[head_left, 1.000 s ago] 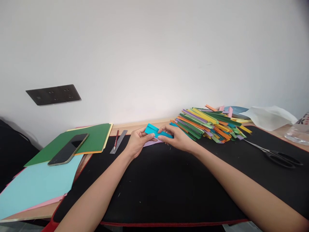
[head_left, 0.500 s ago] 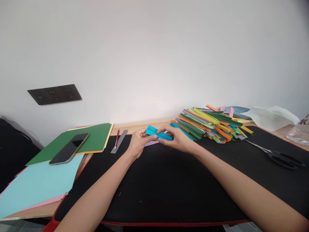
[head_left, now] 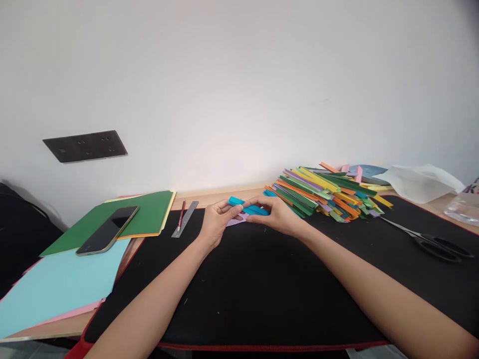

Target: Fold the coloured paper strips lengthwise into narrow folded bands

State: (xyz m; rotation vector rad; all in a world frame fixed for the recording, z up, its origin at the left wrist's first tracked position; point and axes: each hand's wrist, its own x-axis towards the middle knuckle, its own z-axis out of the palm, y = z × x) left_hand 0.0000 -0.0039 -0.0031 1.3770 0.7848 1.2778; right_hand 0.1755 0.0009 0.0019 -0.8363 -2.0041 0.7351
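Observation:
A creased blue paper strip (head_left: 258, 210) is held above the black mat, gripped from both sides. My left hand (head_left: 216, 219) pinches its left end between thumb and fingers. At the other end, the thumb and fingers of my right hand (head_left: 279, 215) are closed on the strip. Beneath the hands lies a purple paper piece (head_left: 235, 221), partly covered. Just right of my right hand is a large pile of folded paper strips (head_left: 322, 192) in many colours.
Scissors (head_left: 430, 242) lie on the mat (head_left: 277, 294) at right, near a clear plastic bag (head_left: 464, 207). Left of my hands are a pencil (head_left: 181, 215) and a metal ruler (head_left: 186, 219). Farther left, a phone (head_left: 108, 229) rests on coloured paper sheets (head_left: 149, 214).
The blue strip's left end has folded narrower along its length, with the left thumb now over it. Both hands have barely shifted.

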